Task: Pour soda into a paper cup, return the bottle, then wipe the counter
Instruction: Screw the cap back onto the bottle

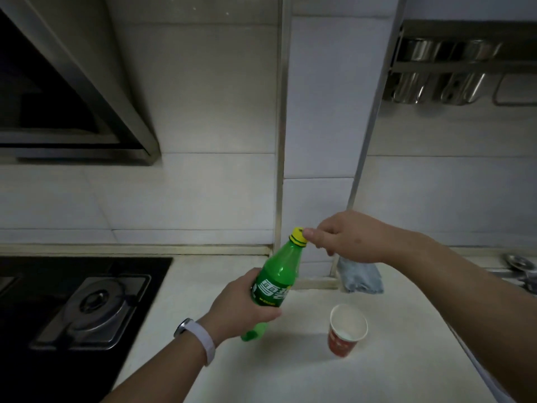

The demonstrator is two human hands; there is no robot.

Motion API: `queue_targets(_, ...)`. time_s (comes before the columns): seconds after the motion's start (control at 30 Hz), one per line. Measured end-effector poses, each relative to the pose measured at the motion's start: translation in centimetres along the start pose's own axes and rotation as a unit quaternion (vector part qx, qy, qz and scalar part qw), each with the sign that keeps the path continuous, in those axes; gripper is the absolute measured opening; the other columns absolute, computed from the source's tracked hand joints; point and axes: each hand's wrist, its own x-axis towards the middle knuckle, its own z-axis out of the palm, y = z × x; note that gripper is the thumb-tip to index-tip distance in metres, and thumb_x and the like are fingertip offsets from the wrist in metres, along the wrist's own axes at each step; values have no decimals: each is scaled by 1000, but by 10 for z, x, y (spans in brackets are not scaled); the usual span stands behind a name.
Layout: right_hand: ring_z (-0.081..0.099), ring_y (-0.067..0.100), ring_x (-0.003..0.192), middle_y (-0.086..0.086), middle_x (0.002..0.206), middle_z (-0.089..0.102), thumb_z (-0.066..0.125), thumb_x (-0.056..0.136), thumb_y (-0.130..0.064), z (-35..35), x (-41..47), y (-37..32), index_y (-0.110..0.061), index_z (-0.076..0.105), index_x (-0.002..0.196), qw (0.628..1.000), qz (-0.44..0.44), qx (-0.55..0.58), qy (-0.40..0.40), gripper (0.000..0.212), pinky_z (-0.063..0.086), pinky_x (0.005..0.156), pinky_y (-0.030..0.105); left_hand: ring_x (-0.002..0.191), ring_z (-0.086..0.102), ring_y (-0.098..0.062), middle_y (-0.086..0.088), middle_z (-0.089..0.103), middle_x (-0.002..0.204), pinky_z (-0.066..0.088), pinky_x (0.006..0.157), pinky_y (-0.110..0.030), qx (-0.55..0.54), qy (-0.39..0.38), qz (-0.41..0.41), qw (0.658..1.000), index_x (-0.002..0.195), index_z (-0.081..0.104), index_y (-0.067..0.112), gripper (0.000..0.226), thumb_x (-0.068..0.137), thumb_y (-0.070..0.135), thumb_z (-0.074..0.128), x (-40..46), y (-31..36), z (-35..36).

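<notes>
Cup (pixel 347 330) right of bottle (pixel 276 283); cloth (pixel 360 276) behind cup; stove (pixel 96 308) left.

Two bare forearms enter from the lower frame, sleeveless. The left wrist wears a white-strapped watch (pixel 194 338) with a dark, silver-edged face.

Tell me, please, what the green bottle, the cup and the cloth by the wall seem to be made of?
Green bottle: likely thin glossy plastic; it is translucent with bright highlights. Cup: apparently paper, matte white inside, red printed outside. Cloth: soft, crumpled grey-blue fabric; the weave is too blurred to tell.
</notes>
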Motion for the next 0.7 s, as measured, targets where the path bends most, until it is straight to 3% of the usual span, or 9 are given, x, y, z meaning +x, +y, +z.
queue_targets(0.07, 60, 6, 75, -10, 85, 66, 38, 80, -78, -5, 1, 12, -27, 64, 97, 1000, -5, -23, 4, 59, 49, 69, 28, 89, 67, 1, 17, 73, 98, 57, 85, -35, -15, 9, -13, 1000, 112, 60, 40, 65, 53, 44, 86, -2, 4, 2)
queue_targets(0.13, 59, 0, 85, -19, 105, 61, 58, 87, -56, -10, -1, 16, -42, 54, 121, 999, -43, 22, -7, 37, 48, 74, 22, 88, 67, 2, 18, 73, 98, 57, 85, -35, -11, 15, -18, 1000, 111, 61, 41, 64, 53, 44, 87, -4, 10, 5)
queue_targets(0.23, 59, -2, 93, -25, 120, 53, 64, 89, -28, -15, -3, 16, -45, 47, 132, 993, -103, 62, -18, 49, 48, 82, 21, 89, 67, 1, 19, 73, 98, 57, 86, -35, -4, 18, -18, 1000, 112, 60, 42, 66, 51, 47, 86, -5, 21, 11)
queue_targets(0.33, 57, 7, 90, -13, 111, 58, 60, 93, -31, -18, -4, 19, -34, 56, 125, 992, -123, 29, -6, 33, 48, 80, 27, 90, 68, 0, 19, 72, 97, 57, 85, -35, 11, 27, -16, 999, 110, 59, 44, 65, 51, 48, 85, -4, 32, 19)
queue_targets(0.4, 56, 13, 79, -7, 90, 61, 55, 94, -42, -20, -7, 24, -26, 62, 110, 994, -107, 3, 1, 24, 46, 71, 31, 90, 67, -1, 18, 72, 98, 57, 84, -35, 25, 27, -16, 999, 111, 59, 44, 64, 52, 49, 84, -6, 39, 26)
queue_targets(0.5, 53, 16, 67, -1, 71, 56, 41, 96, -54, -20, -12, 36, -19, 57, 76, 995, -84, -42, 27, 43, 41, 60, 32, 91, 66, -1, 19, 71, 99, 57, 83, -36, 60, 13, -6, 998, 113, 58, 43, 65, 53, 49, 84, -9, 47, 36)
queue_targets(0.57, 57, 13, 74, -7, 80, 61, 44, 94, -56, -18, -17, 47, -27, 59, 83, 994, -102, 28, 38, 35, 47, 65, 32, 91, 67, 0, 19, 71, 99, 57, 85, -37, 46, 8, -11, 999, 112, 59, 43, 65, 53, 48, 85, -10, 50, 42)
queue_targets(0.63, 60, 3, 85, -16, 100, 63, 55, 89, -54, -20, -24, 55, -39, 61, 104, 986, -126, 111, 16, 21, 51, 75, 27, 93, 67, -1, 19, 72, 100, 57, 86, -37, 28, 10, -23, 999, 112, 60, 42, 66, 52, 46, 87, -11, 52, 45)
queue_targets(0.7, 59, -1, 94, -20, 113, 58, 64, 89, -39, -24, -31, 60, -42, 59, 117, 982, -143, 124, -21, 29, 50, 81, 21, 92, 67, 1, 19, 72, 100, 57, 86, -36, 31, 4, -27, 999, 112, 61, 41, 66, 52, 45, 87, -12, 55, 47)
